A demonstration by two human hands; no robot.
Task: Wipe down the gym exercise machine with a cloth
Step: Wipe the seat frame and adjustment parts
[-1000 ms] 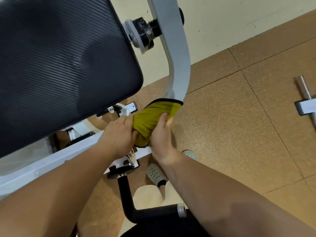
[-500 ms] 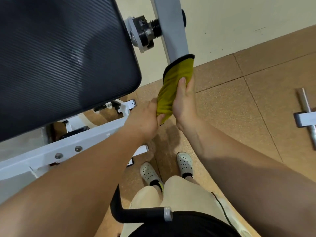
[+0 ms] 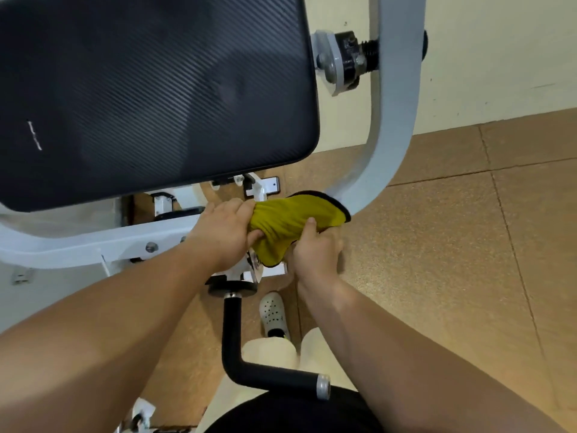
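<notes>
Down low, the fingers [image 3: 240, 210] of the left hand [image 3: 223, 235] are clenched on one bunched end of the yellow cloth [image 3: 296, 223], while the right hand [image 3: 315, 251] grips its lower side, thumb on top. Between them the cloth is wrapped over the bottom bend of the machine's grey frame tube [image 3: 393, 114]. Above sits the black ribbed pad [image 3: 150, 89]; below, a black bent handle [image 3: 240, 364] over the cork-coloured floor [image 3: 452, 260].
</notes>
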